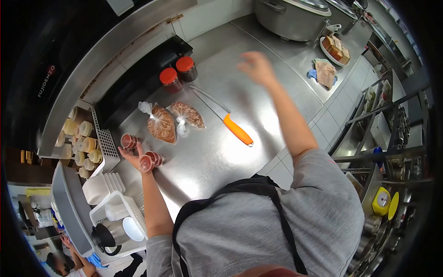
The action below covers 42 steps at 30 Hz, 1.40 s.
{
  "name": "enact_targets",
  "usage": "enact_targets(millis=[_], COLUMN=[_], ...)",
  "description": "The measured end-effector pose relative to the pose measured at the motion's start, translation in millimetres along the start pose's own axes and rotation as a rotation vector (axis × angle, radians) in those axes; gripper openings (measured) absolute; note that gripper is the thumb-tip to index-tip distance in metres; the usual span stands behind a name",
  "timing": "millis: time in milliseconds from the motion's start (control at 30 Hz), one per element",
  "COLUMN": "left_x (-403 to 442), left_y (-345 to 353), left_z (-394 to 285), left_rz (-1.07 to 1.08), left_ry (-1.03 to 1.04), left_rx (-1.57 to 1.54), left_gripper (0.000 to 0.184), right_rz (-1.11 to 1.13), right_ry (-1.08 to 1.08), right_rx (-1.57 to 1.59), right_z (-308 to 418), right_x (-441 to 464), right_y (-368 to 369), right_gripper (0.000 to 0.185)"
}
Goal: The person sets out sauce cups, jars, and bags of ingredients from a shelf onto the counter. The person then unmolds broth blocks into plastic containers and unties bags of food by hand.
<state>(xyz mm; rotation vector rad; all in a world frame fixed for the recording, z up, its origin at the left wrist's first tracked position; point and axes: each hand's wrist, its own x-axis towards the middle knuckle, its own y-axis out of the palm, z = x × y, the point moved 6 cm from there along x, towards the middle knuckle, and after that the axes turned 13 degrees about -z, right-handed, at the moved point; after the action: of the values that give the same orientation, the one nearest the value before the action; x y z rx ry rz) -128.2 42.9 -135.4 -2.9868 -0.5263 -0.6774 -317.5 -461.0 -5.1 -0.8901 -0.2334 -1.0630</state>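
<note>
My left hand is at the left of the steel counter, its fingers and thumb around a short stack of small clear cups with red contents. More such cups stand against its wrist and partly cover it. My right hand is over the back of the counter, a little blurred, with fingers apart and nothing visible in it. Between the hands lie two knotted clear bags of brown crumbly food, one larger and one smaller. An orange-handled knife lies beside a curved grey strip.
Two red-lidded jars stand behind the bags. White baskets with tubs and a jug, and squeeze bottles, line the left. Back right are a large cooker, a cloth and a bread dish. Another person is at lower left.
</note>
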Motion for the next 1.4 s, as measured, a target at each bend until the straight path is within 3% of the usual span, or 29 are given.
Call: enact_targets(millis=[100,133,167,200,233,267,300,367,400,433,467,500,567,600,667,700,733,800,933,1000,1033,1100,1133,1200,1233,1300,1333,1367,1400], left_x=[11.1,13.0,14.9,19.1,21.0,20.0,17.2,-4.6,-15.9,-21.8,-30.6,-41.9,-77.6,-89.4,-106.6,-113.1,-118.6,-122.8,-120.2,-118.8,-119.6,-117.9,-117.0,-114.9,-114.5,-113.4,-115.0,-115.8,-115.9], left_y=[-2.1,-2.3,-4.2,-11.6,-22.7,-29.6,-36.0,-48.7,-53.6,-64.1,-81.1,-93.0,-89.4,-100.2,-113.7,-119.5,-121.8,-119.8,-118.0,-122.0,-124.2,-121.9,-120.6,-118.5,-118.9,-118.1,-120.5,-121.8,-121.8], left_z=[3.5,7.6,11.1,16.2,11.3,9.4,7.1,-17.0,-27.1,-30.9,-22.4,-35.8,-74.3,-83.7,-96.8,-97.4,-99.3,-98.1,-100.5,-97.3,-95.4,-98.4,-99.7,-104.0,-103.0,-105.1,-101.3,-97.3,-96.4], left_rz=[-0.001,0.009,0.010,-0.014,-0.067,-0.042,-0.015,-0.069,-0.062,-0.050,-0.020,-0.052,-0.024,-0.042,0.027,0.020,0.045,0.068,0.079,0.052,0.037,0.046,0.059,0.091,0.082,0.109,0.102,0.094,0.092], left_ry=[-0.009,-0.058,-0.106,-0.140,-0.131,-0.144,-0.164,-0.226,-0.249,-0.272,-0.114,-0.112,-0.224,-0.226,-0.124,-0.126,-0.062,0.052,0.082,0.042,-0.002,0.020,0.032,0.027,-0.004,0.098,0.051,0.008,0.010], left_rx=[-0.005,-0.047,-0.090,-0.003,0.013,0.118,0.222,0.215,0.203,0.193,0.251,0.267,0.294,0.301,0.537,0.536,0.607,0.673,0.705,0.677,0.647,0.653,0.671,0.716,0.706,0.812,0.798,0.784,0.774], left_gripper=[0.098,0.100,0.101,0.101,0.101,0.100,0.099,0.096,0.094,0.091,0.086,0.086,0.082,0.082,0.082,0.082,0.082,0.081,0.080,0.079,0.079,0.078,0.078,0.076,0.075,0.075,0.074,0.073,0.072], right_rz=[-0.347,-0.417,-0.434,-0.272,-0.072,-0.081,-0.001,-0.410,-0.398,-0.090,-0.098,-0.110,-0.349,-0.393,-0.309,-0.306,-0.172,0.027,0.276,0.235,0.242,0.387,0.390,0.593,0.595,0.972,0.975,0.942,0.891], right_ry=[0.044,0.028,0.178,0.421,0.147,-0.144,0.110,0.733,0.136,0.356,0.416,0.481,0.118,0.129,0.425,0.443,0.300,0.520,0.482,0.346,0.342,-0.074,-0.080,-0.496,-0.499,-0.494,-0.498,-0.707,-0.609], right_rx=[-0.304,-0.609,-0.789,-0.896,-1.072,-1.035,-0.930,-0.129,-0.435,-0.848,-0.774,-0.700,-0.532,-0.380,0.551,0.642,0.626,1.109,1.252,0.853,0.859,0.208,0.217,-0.222,-0.219,-0.518,-0.514,-0.522,-0.540], right_z=[-163.1,-199.1,-245.3,-196.1,-258.9,-248.8,-256.3,-363.4,-413.3,-414.0,-386.2,-349.8,-334.8,-286.9,-194.4,-147.2,-105.7,-10.9,96.0,106.8,109.5,124.4,127.5,136.1,131.8,102.6,88.9,82.0,90.8], right_x=[43.5,42.7,47.3,39.2,52.3,44.3,45.9,-8.5,-0.5,3.2,11.1,14.4,37.8,41.0,35.8,35.7,40.4,38.1,72.4,107.1,122.3,146.2,149.6,136.9,136.4,115.2,101.8,83.6,76.4], right_y=[-96.3,-129.0,-158.5,-188.2,-180.0,-182.3,-188.1,-210.6,-214.6,-215.6,-220.3,-214.7,-206.8,-194.4,-138.8,-112.4,-79.0,0.6,132.5,182.2,202.1,242.8,258.8,304.5,328.8,405.2,444.1,485.2,498.4], right_gripper=[0.047,0.044,0.036,0.036,0.034,0.036,0.045,0.039,0.032,0.024,0.022,0.022,0.025,0.028,0.028,0.032,0.033,0.029,0.020,0.028,0.028,0.040,0.040,0.047,0.047,0.049,0.049,0.045,0.040])
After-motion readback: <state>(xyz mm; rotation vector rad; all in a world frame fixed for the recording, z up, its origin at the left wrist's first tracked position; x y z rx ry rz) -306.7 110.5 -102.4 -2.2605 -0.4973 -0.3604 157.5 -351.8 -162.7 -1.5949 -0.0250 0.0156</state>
